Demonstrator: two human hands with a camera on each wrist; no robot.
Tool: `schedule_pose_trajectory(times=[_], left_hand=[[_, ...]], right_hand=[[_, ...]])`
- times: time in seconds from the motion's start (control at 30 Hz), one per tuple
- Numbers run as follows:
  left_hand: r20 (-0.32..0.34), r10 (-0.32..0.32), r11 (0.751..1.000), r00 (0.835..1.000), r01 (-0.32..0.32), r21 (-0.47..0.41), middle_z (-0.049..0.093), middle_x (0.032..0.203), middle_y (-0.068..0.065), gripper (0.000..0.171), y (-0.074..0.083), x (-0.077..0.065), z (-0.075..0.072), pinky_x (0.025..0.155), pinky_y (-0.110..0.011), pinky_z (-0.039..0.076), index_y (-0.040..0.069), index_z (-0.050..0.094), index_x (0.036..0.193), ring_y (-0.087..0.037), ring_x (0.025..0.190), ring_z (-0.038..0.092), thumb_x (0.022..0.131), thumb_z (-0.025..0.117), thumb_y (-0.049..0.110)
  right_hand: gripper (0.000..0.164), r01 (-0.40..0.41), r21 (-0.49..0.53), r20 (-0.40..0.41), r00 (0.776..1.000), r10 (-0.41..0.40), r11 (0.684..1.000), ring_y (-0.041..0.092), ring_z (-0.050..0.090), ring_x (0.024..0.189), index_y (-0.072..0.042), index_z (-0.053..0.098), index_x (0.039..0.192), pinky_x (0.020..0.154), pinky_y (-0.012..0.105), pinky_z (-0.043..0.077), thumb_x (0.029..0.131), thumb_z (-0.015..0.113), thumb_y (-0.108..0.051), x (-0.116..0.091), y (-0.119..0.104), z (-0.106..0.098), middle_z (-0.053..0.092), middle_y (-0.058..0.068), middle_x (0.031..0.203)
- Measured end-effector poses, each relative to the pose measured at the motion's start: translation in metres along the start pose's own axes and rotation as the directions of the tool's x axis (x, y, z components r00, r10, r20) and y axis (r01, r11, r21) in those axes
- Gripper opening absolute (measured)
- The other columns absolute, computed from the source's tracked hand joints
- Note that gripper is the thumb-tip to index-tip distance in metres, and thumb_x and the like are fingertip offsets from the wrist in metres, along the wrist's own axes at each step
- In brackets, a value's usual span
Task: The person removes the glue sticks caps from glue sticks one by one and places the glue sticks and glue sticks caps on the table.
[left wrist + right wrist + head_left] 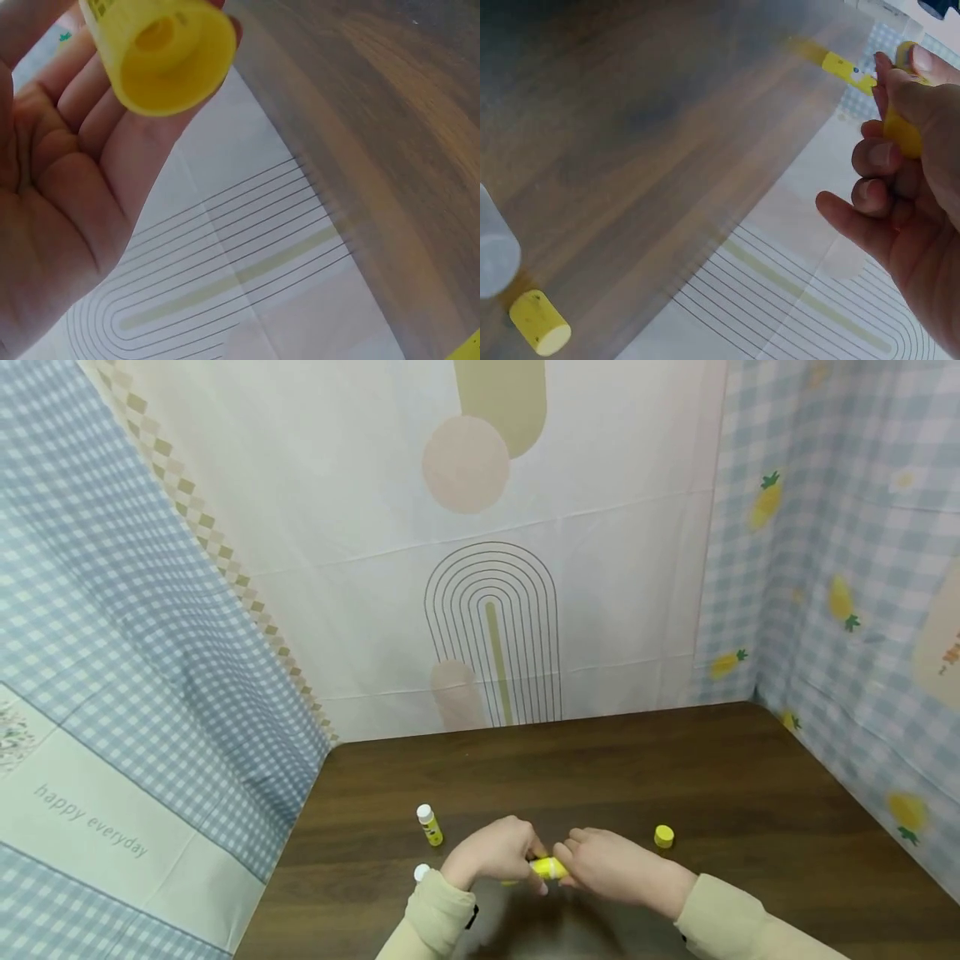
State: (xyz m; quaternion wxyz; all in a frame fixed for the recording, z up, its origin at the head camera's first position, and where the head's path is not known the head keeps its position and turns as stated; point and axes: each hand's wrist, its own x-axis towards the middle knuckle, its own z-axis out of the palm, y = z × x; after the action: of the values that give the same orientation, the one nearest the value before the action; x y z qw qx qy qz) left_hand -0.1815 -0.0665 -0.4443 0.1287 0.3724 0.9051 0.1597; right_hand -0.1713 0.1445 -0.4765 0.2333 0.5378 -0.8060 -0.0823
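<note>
Both hands meet over the near middle of the table on one yellow glue stick tube [543, 867]. My left hand [498, 850] pinches its left part between thumb and fingers. The right end is gripped by my right hand [617, 865], whose fingers hide that part. A hollow, open end of the yellow tube [176, 64] faces the camera in the left wrist view, beside the left fingers. In the right wrist view, the thumb and index finger curl round the yellow tube [904, 139], while the little finger sticks out.
A yellow glue stick with a white cap [430, 824] stands left of the hands. Nearer, another white cap [422, 872] shows partly behind the left wrist. On the right lies a short yellow cylinder [663, 837]. A cloth-covered wall [375, 635] borders the brown table [585, 760].
</note>
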Motion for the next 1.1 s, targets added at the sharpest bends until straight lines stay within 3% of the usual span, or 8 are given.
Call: schedule_pose_trajectory(times=[0.17,0.37,0.6,0.87,0.93,1.0,1.07,1.1], left_hand=[[0.075,0.028,0.996,0.997,-0.021,-0.086,0.032,0.047,0.017,0.022,0.004,-0.006,0.004,0.04,-0.013,0.026,0.018,0.068,0.067,0.004,0.041,0.025,0.077,0.088,0.02],[0.052,-0.035,0.988,0.998,0.043,-0.15,0.042,0.048,0.018,0.018,0.004,-0.005,0.002,0.042,-0.013,0.032,0.018,0.071,0.067,0.004,0.042,0.032,0.075,0.088,0.019],[0.069,-0.059,0.943,0.996,0.078,-0.323,0.049,0.051,0.018,0.018,0.0,0.0,0.003,0.045,-0.015,0.034,0.016,0.071,0.067,0.0,0.046,0.041,0.075,0.086,0.014],[0.051,-0.073,0.899,0.996,0.088,-0.428,0.057,0.055,0.015,0.011,-0.004,0.005,-0.003,0.046,-0.016,0.038,0.015,0.076,0.074,-0.002,0.047,0.045,0.074,0.086,0.012],[0.026,-0.071,0.911,0.997,0.075,-0.407,0.056,0.056,0.014,0.01,-0.002,0.006,-0.005,0.046,-0.016,0.038,0.013,0.077,0.078,-0.002,0.047,0.044,0.075,0.086,0.012],[-0.025,-0.049,0.951,0.998,0.039,-0.308,0.056,0.06,0.015,0.01,0.001,0.008,-0.006,0.049,-0.015,0.039,0.013,0.077,0.084,0.0,0.05,0.043,0.078,0.085,0.014],[-0.122,-0.015,0.989,0.992,-0.003,-0.146,0.058,0.067,0.015,0.012,0.005,0.009,-0.005,0.052,-0.015,0.04,0.013,0.077,0.091,0.001,0.055,0.045,0.081,0.083,0.016],[-0.193,0.014,0.999,0.981,-0.021,-0.036,0.06,0.071,0.015,0.013,0.008,0.01,-0.005,0.058,-0.015,0.046,0.014,0.077,0.093,0.002,0.059,0.049,0.081,0.083,0.015]], right_hand=[[0.044,0.029,0.005,-0.087,0.996,-0.029,1.0,0.006,0.034,0.062,-0.016,0.047,0.082,0.058,0.019,0.036,0.083,0.078,-0.049,-0.008,-0.011,0.006,0.046,-0.01,0.067],[0.045,0.011,-0.042,-0.089,0.996,-0.015,0.999,0.007,0.039,0.065,-0.016,0.048,0.082,0.062,0.02,0.039,0.082,0.079,-0.048,-0.008,-0.008,0.003,0.049,-0.009,0.07],[0.045,0.02,-0.044,-0.105,0.994,-0.024,0.999,0.008,0.042,0.067,-0.015,0.047,0.081,0.063,0.02,0.041,0.081,0.081,-0.045,-0.008,-0.002,-0.002,0.05,-0.008,0.071],[0.042,0.006,-0.02,-0.085,0.996,-0.007,1.0,0.01,0.049,0.071,-0.016,0.05,0.083,0.072,0.023,0.049,0.082,0.081,-0.044,-0.005,0.012,-0.01,0.055,-0.008,0.074],[0.038,-0.017,0.046,-0.046,0.999,0.019,0.999,0.008,0.046,0.068,-0.017,0.05,0.084,0.069,0.023,0.048,0.085,0.079,-0.042,-0.005,0.017,-0.012,0.052,-0.01,0.071],[0.033,-0.067,0.169,0.029,0.998,0.063,0.983,0.006,0.042,0.063,-0.017,0.05,0.086,0.063,0.023,0.045,0.091,0.074,-0.04,-0.006,0.022,-0.016,0.046,-0.011,0.069],[0.028,-0.161,0.336,0.135,0.983,0.121,0.928,0.004,0.035,0.058,-0.017,0.05,0.088,0.055,0.022,0.038,0.098,0.066,-0.038,-0.008,0.028,-0.02,0.04,-0.012,0.067],[0.026,-0.221,0.429,0.193,0.97,0.15,0.876,0.003,0.033,0.056,-0.017,0.05,0.089,0.052,0.022,0.034,0.101,0.061,-0.038,-0.008,0.031,-0.021,0.039,-0.013,0.066]])
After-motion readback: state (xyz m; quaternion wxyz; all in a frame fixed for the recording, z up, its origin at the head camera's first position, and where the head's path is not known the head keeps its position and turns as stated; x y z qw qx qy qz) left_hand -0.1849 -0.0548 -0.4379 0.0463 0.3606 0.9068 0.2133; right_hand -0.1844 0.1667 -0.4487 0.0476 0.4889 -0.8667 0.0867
